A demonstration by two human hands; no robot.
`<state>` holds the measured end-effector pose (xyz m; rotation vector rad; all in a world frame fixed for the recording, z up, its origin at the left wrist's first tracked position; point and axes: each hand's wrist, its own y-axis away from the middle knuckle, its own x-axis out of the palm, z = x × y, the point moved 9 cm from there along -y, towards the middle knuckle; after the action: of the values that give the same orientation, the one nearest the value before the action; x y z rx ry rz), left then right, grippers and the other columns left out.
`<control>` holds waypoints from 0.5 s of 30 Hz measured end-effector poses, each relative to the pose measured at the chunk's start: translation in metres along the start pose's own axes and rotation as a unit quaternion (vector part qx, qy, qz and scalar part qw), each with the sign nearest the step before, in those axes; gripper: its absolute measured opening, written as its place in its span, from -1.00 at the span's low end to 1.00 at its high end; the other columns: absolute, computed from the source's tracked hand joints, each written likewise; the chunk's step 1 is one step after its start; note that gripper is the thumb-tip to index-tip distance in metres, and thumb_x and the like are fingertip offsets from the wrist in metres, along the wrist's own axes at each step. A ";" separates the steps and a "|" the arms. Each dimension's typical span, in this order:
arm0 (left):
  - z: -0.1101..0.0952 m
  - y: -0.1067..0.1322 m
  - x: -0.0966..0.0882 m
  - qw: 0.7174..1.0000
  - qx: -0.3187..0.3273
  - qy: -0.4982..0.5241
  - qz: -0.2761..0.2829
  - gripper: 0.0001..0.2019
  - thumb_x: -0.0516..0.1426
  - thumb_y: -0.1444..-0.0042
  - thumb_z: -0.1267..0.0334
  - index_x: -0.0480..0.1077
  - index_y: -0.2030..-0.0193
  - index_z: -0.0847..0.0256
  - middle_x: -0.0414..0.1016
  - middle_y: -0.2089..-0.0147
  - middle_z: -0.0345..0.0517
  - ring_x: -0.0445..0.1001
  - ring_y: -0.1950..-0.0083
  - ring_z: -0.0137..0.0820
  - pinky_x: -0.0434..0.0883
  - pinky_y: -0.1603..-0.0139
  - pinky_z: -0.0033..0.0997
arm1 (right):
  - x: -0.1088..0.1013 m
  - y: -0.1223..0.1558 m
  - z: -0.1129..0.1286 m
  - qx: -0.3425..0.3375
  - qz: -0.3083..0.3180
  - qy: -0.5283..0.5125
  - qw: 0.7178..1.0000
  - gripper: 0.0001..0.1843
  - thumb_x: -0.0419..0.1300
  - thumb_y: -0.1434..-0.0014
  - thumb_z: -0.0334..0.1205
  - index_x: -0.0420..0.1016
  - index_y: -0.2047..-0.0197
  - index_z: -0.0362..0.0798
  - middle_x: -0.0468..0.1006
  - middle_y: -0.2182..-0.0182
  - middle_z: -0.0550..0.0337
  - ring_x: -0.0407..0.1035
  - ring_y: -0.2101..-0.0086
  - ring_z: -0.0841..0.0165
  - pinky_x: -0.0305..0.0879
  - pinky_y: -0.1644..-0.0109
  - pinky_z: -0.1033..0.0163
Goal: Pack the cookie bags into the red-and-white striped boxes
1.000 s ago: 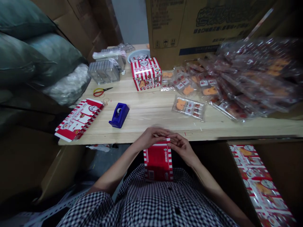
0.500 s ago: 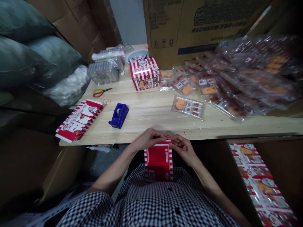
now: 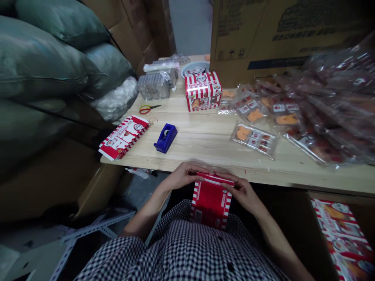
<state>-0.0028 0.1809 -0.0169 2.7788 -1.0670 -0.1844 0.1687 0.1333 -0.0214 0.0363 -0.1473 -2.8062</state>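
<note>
A red carton with striped white edges (image 3: 211, 203) stands against my lap at the table's front edge, its plain red side towards me. My left hand (image 3: 187, 175) grips its upper left corner, thumb on the near side. At the upper right, my right hand (image 3: 238, 190) holds the same carton, thumb across the near face and fingers behind the top edge. The far side of the carton is hidden. Beyond my hands sit a blue tape dispenser (image 3: 165, 138) and a flat stack of printed cartons (image 3: 124, 137).
A finished striped box (image 3: 203, 91) stands at the back, near scissors (image 3: 150, 109) and clear plastic cases (image 3: 153, 86). Bagged packs (image 3: 254, 139) pile up to the right below a large cardboard box (image 3: 234, 35). Printed cartons (image 3: 342, 234) lie in a box at lower right.
The view has swung left, so the table things sit further right. My fingers have spread from the middle of the carton's top edge out to its two corners.
</note>
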 end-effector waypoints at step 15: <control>0.026 -0.003 -0.007 0.994 0.016 -0.012 -0.105 -0.69 0.21 -0.20 0.13 0.57 -0.04 0.18 0.61 -0.06 0.04 0.56 -0.09 -0.19 0.41 -0.19 -0.15 | -0.001 -0.023 -0.016 -0.015 -0.033 0.080 0.996 -0.68 0.24 -0.25 -0.03 0.61 -0.03 0.12 0.60 -0.05 0.10 0.41 -0.12 0.11 0.23 -0.29 -0.11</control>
<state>-0.0102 0.1850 -0.0427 2.9219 -0.7879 -0.2275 0.1630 0.1534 -0.0402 0.2614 -0.0673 -2.8561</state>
